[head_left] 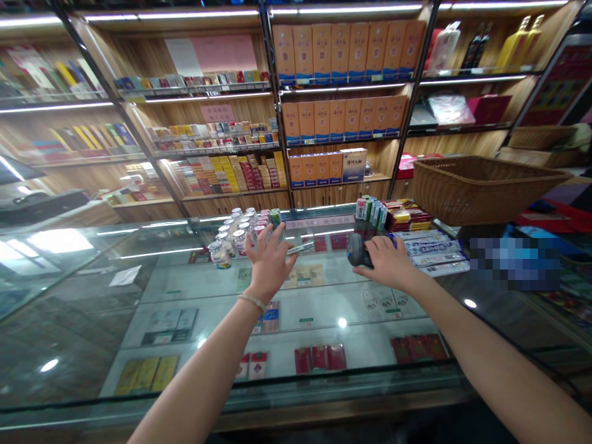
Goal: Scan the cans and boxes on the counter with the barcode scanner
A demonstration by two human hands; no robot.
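Note:
My left hand (268,259) reaches over the glass counter (139,290) with fingers spread, just short of a cluster of small clear jars with white lids (238,237); it holds nothing. A thin green-and-white pack (300,248) lies just right of its fingers. My right hand (388,262) is closed around a dark handheld scanner (357,250), which rests low over the glass. Beyond it stand several small green-and-white packs (370,209) beside a stack of red and yellow boxes (407,216).
A large wicker basket (481,188) sits at the right on the counter, with flat blue-and-white cartons (430,253) in front of it. Cigarette packs lie inside the glass case below. Wall shelves behind hold orange boxes (342,55), cigarette packs and bottles.

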